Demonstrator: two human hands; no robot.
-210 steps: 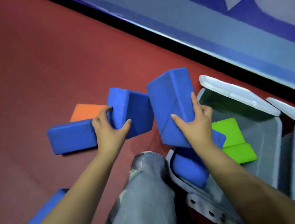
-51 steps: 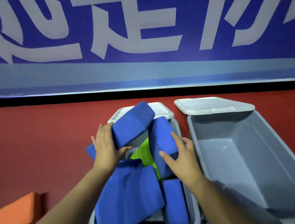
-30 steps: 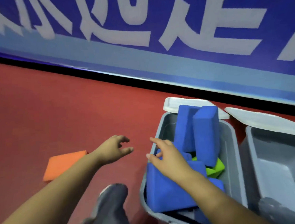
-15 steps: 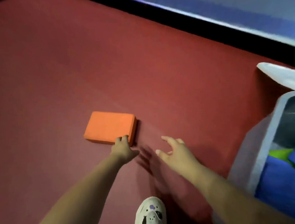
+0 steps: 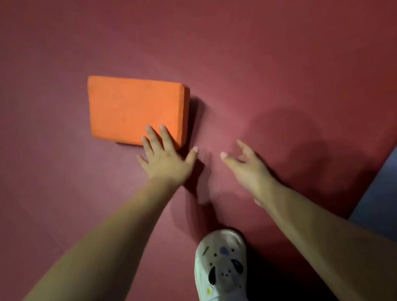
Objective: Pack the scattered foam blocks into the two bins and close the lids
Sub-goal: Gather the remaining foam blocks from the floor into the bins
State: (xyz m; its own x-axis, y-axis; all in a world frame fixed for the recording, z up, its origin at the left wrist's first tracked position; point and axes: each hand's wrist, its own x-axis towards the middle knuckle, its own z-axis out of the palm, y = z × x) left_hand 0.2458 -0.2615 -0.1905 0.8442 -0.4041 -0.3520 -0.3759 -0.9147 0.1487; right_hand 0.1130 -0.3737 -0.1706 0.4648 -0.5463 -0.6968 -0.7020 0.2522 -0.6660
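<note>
Orange block (image 5: 132,109) under flat left hand (image 5: 166,158), seemingly touching.

Gym-like hall: red sports floor (image 5: 256,50) underfoot.

I see a dark red floor (image 5: 256,50); an orange foam block (image 5: 132,108) lies flat on it, my white patterned shoe (image 5: 222,267) planted nearer me.

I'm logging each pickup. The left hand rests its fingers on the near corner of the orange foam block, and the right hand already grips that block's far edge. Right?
Not quite. In the head view the right hand holds nothing: it hangs open over the red floor, apart from the orange foam block. The left hand does rest its fingers on the near corner.
</note>
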